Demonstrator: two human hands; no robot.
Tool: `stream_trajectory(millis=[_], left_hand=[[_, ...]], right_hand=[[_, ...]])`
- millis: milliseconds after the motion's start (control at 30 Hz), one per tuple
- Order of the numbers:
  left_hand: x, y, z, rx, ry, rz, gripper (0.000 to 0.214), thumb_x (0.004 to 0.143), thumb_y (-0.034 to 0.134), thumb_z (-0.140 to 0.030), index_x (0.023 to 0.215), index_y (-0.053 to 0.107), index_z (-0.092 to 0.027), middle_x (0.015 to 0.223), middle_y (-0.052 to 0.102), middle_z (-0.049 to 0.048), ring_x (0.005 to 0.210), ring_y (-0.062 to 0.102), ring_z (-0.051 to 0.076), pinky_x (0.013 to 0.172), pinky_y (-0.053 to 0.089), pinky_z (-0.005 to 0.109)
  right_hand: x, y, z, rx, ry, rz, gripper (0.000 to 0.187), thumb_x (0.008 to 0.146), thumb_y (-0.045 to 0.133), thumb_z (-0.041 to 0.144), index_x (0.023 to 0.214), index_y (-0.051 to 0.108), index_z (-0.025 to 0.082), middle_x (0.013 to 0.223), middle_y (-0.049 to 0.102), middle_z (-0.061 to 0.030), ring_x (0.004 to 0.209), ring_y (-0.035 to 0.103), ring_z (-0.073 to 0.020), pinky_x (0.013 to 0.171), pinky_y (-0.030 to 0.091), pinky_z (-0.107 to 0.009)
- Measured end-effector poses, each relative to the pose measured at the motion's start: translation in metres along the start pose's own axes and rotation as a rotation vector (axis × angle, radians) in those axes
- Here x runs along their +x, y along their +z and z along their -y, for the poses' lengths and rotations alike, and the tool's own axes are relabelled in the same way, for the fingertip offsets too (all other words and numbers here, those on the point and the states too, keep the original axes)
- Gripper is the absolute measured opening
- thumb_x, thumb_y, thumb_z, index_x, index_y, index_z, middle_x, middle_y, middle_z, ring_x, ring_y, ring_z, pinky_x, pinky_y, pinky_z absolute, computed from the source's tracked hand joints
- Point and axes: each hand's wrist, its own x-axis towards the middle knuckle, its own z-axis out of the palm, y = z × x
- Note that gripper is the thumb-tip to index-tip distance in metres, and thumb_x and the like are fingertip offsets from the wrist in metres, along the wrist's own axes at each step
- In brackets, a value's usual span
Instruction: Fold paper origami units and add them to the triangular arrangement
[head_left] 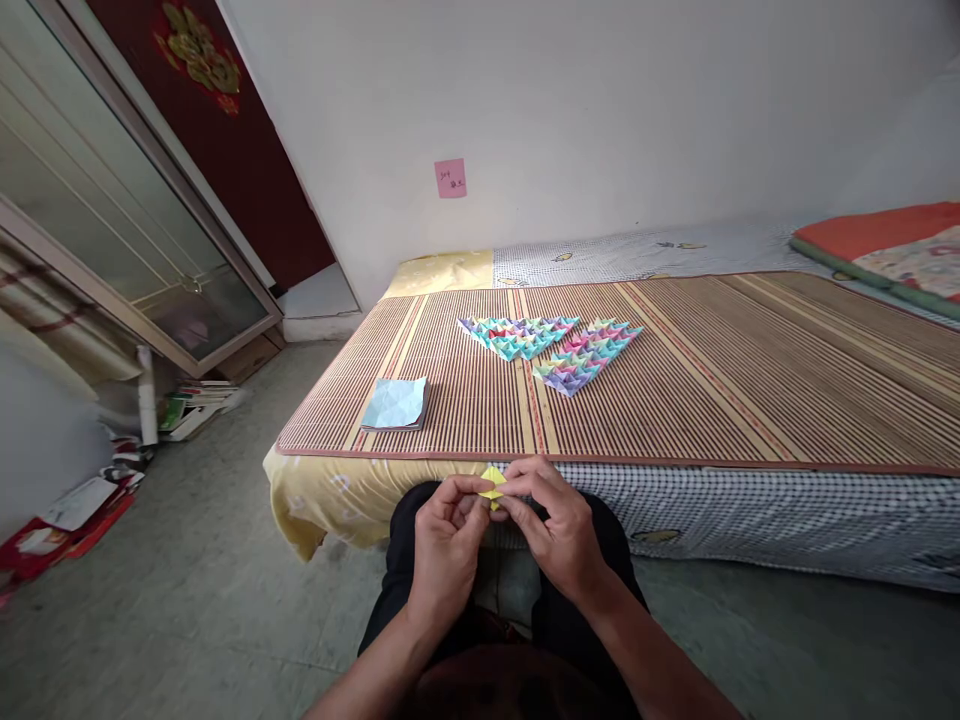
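A small piece of folded yellow paper (pixel 493 480) is pinched between my two hands, just in front of the bed's near edge. My left hand (pixel 452 535) grips its left side with thumb and fingers. On the right side, my right hand (pixel 553 525) holds it the same way, so much of the paper is covered by fingertips. On the mat ahead lie two groups of folded paper pieces in many colours, a wide one (pixel 517 336) and a slanting one (pixel 589 356). A stack of light blue paper squares (pixel 395 404) sits to the left.
A striped bamboo mat (pixel 675 400) covers the bed. A folded orange quilt (pixel 885 235) lies at the far right. The white wall behind bears a pink note (pixel 450 178). Books (pixel 199 405) and red items (pixel 75 525) are on the floor at left, near a glass-paned door (pixel 142 200).
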Motion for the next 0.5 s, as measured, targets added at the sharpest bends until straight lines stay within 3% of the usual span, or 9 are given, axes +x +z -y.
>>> stream_trajectory(millis=[133, 267, 367, 500], left_hand=[[0.002, -0.002, 0.002, 0.017, 0.019, -0.010, 0.022, 0.077, 0.089, -0.034, 0.084, 0.078, -0.016, 0.081, 0.077, 0.0035, 0.070, 0.074, 0.017, 0.068, 0.064, 0.026], [0.002, -0.004, 0.002, 0.085, 0.065, -0.057, 0.020, 0.080, 0.087, -0.036, 0.084, 0.081, -0.018, 0.081, 0.078, 0.0038, 0.072, 0.074, 0.018, 0.064, 0.064, 0.025], [0.002, -0.005, 0.001, 0.135, 0.078, -0.045, 0.022, 0.084, 0.082, -0.041, 0.086, 0.082, -0.018, 0.084, 0.079, 0.0045, 0.069, 0.074, 0.019, 0.063, 0.064, 0.026], [0.003, -0.006, -0.001, 0.171, 0.070, -0.079, 0.024, 0.083, 0.083, -0.041, 0.086, 0.083, -0.017, 0.082, 0.079, 0.0045, 0.063, 0.071, 0.017, 0.060, 0.063, 0.026]], right_hand=[[0.000, 0.002, -0.002, 0.002, 0.010, 0.009, 0.018, 0.101, 0.059, 0.009, 0.099, 0.069, 0.025, 0.100, 0.067, -0.0045, 0.095, 0.070, -0.0193, 0.082, 0.057, -0.030], [0.003, 0.003, 0.004, 0.047, 0.120, 0.006, 0.011, 0.100, 0.065, 0.017, 0.094, 0.069, 0.025, 0.099, 0.068, -0.0044, 0.099, 0.070, -0.0213, 0.086, 0.056, -0.033], [0.005, 0.006, 0.008, 0.072, 0.191, -0.019, 0.017, 0.101, 0.062, 0.018, 0.086, 0.067, 0.024, 0.094, 0.068, -0.0037, 0.094, 0.069, -0.0209, 0.083, 0.055, -0.033], [0.002, 0.012, 0.009, 0.077, 0.185, -0.064, 0.017, 0.101, 0.059, 0.018, 0.086, 0.061, 0.024, 0.092, 0.066, -0.0038, 0.092, 0.068, -0.0205, 0.082, 0.054, -0.033]])
